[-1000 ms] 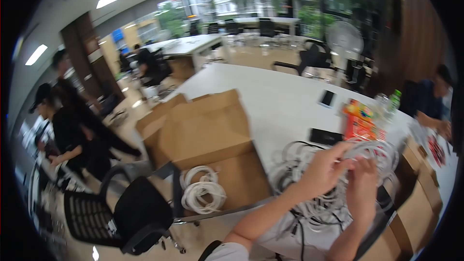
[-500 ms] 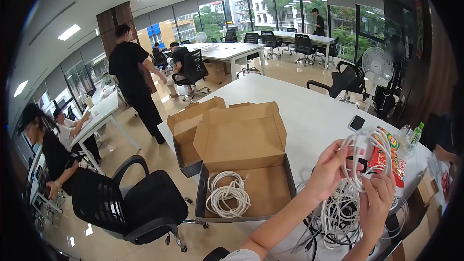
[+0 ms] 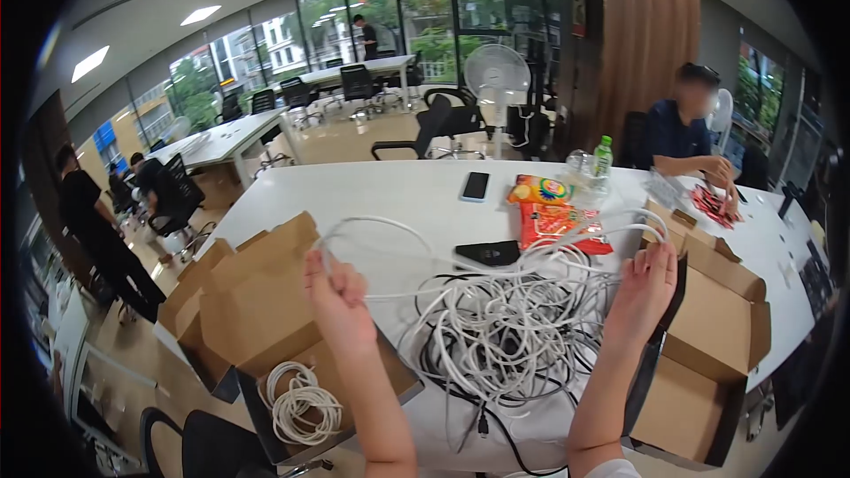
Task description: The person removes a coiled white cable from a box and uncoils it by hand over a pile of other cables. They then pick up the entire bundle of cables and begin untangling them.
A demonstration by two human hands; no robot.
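My left hand (image 3: 343, 299) is closed on a white cable (image 3: 376, 219), which arcs up over the table from my fingers. Well apart from it, my right hand (image 3: 645, 290) pinches a white cable too, with loops trailing back toward the middle. Between my forearms lies a tangled pile of white and black cables (image 3: 505, 336). Left of my left forearm, a coiled white cable (image 3: 303, 403) rests in an open cardboard box (image 3: 257, 288). Another open cardboard box (image 3: 713, 327) stands just right of my right forearm.
Beyond the pile lie a flat black object (image 3: 487, 254), a phone (image 3: 475, 186), a red snack packet (image 3: 560, 228) and a yellow one (image 3: 538, 188). A green bottle (image 3: 603, 159) stands behind them. Across the table a person (image 3: 682, 137) handles red packets. A fan (image 3: 498, 75) stands farther back.
The view has swung to the right. My hands, close together on a looped white cable before, are now wide apart with cable drawn out from each. The right-hand box and the seated person have come into view.
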